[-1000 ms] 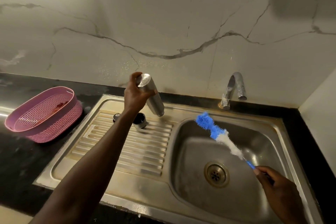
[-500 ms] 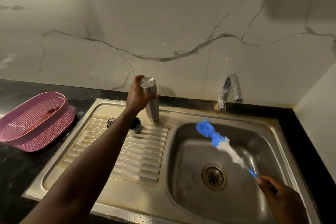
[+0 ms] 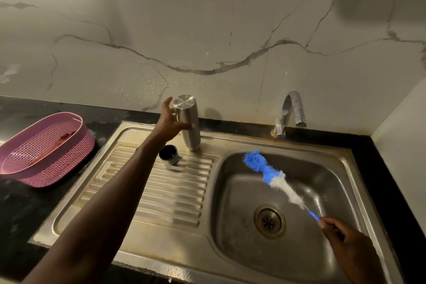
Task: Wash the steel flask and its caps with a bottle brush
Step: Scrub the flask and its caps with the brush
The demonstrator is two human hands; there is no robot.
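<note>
Flask (image 3: 188,122) stands inverted on the drainboard (image 3: 161,191), mouth down at the back edge, flat base up. It is gripped near the upper half by the left hand (image 3: 171,120), thumb and fingers curled round the body. One cap (image 3: 169,154) sits just beside it on the ridges, open side up (a second cap may lie behind the forearm; cannot be told).

Brush (image 3: 274,176) is held out over the basin (image 3: 276,191), bristles clear of the steel. Its blue handle end is pinched in the clenched fingers of the right hand (image 3: 348,246). Tap (image 3: 290,113) shows no water running.

Step in hand, as judged: the flask is being set down to drain.

- Release should be made only once the rim is seated flat; the ridges could rock a narrow mouth.
- The cap should not be nudged as the hand is withdrawn, since the two are close.
- The brush is best kept low over the basin so drips are caught there.

Basket (image 3: 43,147) rests on the dark counter, well apart to the left.
</note>
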